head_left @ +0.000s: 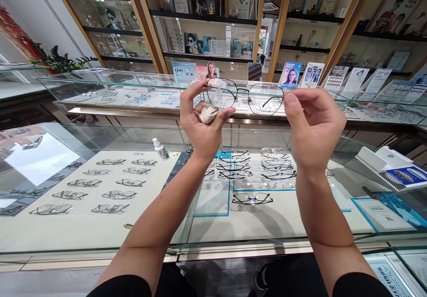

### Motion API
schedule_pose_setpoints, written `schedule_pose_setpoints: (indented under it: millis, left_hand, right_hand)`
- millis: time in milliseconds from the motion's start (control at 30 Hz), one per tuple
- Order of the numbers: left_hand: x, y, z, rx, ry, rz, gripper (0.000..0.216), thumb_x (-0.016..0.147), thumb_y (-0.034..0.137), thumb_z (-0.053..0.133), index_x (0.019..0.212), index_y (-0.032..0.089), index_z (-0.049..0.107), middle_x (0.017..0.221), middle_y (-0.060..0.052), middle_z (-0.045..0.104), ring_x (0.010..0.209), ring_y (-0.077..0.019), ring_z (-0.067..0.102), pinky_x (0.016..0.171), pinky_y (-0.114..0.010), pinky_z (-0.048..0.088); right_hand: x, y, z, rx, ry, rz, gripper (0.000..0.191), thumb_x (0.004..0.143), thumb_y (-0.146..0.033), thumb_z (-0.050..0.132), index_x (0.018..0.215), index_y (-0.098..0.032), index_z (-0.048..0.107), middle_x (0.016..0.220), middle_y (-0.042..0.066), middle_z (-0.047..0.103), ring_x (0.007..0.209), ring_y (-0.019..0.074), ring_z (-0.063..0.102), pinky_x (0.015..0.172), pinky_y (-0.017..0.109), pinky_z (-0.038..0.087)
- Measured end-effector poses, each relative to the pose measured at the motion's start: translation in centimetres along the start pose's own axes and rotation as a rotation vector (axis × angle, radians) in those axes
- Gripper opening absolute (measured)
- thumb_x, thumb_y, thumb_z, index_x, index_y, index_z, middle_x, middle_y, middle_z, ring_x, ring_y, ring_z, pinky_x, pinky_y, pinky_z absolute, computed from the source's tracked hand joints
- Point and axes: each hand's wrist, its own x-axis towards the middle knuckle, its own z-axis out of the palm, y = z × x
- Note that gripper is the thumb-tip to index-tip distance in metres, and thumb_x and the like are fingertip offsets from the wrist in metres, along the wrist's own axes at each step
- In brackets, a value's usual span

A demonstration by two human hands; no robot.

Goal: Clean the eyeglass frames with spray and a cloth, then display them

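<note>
A pair of thin black-framed eyeglasses is held up above the glass display case, lenses facing me. My left hand grips the frame at the left lens, with a crumpled pale cloth tucked in its palm. Pinched between thumb and fingers, the right outer edge of the frame is in my right hand. The right lens carries faint printed lettering. Below the hands, another pair of glasses lies alone on the glass counter or just under it; I cannot tell which.
Rows of eyeglasses fill the case at left. A white spray bottle stands behind them. An open white and blue box sits at right. Across the gap is a second glass case with standing leaflets, backed by shelves.
</note>
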Motion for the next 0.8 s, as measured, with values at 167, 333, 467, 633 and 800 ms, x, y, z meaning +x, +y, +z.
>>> schedule_pose_setpoints:
  millis: [167,333,467,633,800]
  left_hand:
    - [-0.1,0.5,0.3,0.008,-0.017,-0.021,0.08,0.087,0.077,0.083,0.154,0.044,0.055,0.154,-0.012,0.061,0.143,-0.0373,0.061,0.09,-0.046,0.065]
    - [-0.2,0.0,0.5,-0.142,-0.016,-0.065,0.078,0.089,0.082,0.077,0.151,0.04,0.058,0.151,-0.012,0.062,0.144,-0.037,0.06,0.097,-0.046,0.064]
    - [-0.3,-1.5,0.8,-0.252,0.0,0.059,0.078,0.09,0.087,0.071,0.149,0.037,0.06,0.147,-0.01,0.064,0.141,-0.0352,0.062,0.099,-0.043,0.063]
    - [-0.4,-2.2,1.0,-0.267,-0.03,0.067,0.075,0.091,0.085,0.071,0.15,0.039,0.06,0.146,-0.01,0.066,0.134,-0.0317,0.066,0.096,-0.039,0.064]
    - [-0.6,-1.8,0.9,-0.234,-0.012,0.087,0.076,0.09,0.082,0.076,0.151,0.039,0.059,0.148,-0.009,0.064,0.137,-0.032,0.064,0.094,-0.039,0.063]
  right_hand:
    - [-0.1,0.2,0.0,-0.016,-0.005,-0.026,0.043,0.112,-0.063,0.048,0.138,-0.035,0.07,0.126,0.011,0.074,0.123,0.0356,0.074,0.097,0.057,0.066]
    - [-0.2,0.2,0.2,0.058,0.068,0.002,0.037,0.109,-0.066,0.057,0.118,-0.035,0.074,0.112,0.009,0.075,0.113,0.0333,0.076,0.091,0.054,0.067]
    - [0.0,0.5,0.5,0.205,0.126,-0.019,0.031,0.105,-0.061,0.07,0.104,-0.031,0.075,0.101,0.006,0.074,0.102,0.0285,0.076,0.087,0.047,0.065]
    - [-0.1,0.6,0.5,0.273,0.179,-0.06,0.025,0.103,-0.051,0.077,0.095,-0.028,0.074,0.092,0.002,0.07,0.091,0.0238,0.073,0.083,0.044,0.062]
    - [0.0,0.6,0.5,0.236,0.155,-0.025,0.029,0.105,-0.059,0.073,0.098,-0.03,0.074,0.097,0.004,0.072,0.098,0.0266,0.075,0.083,0.045,0.064]
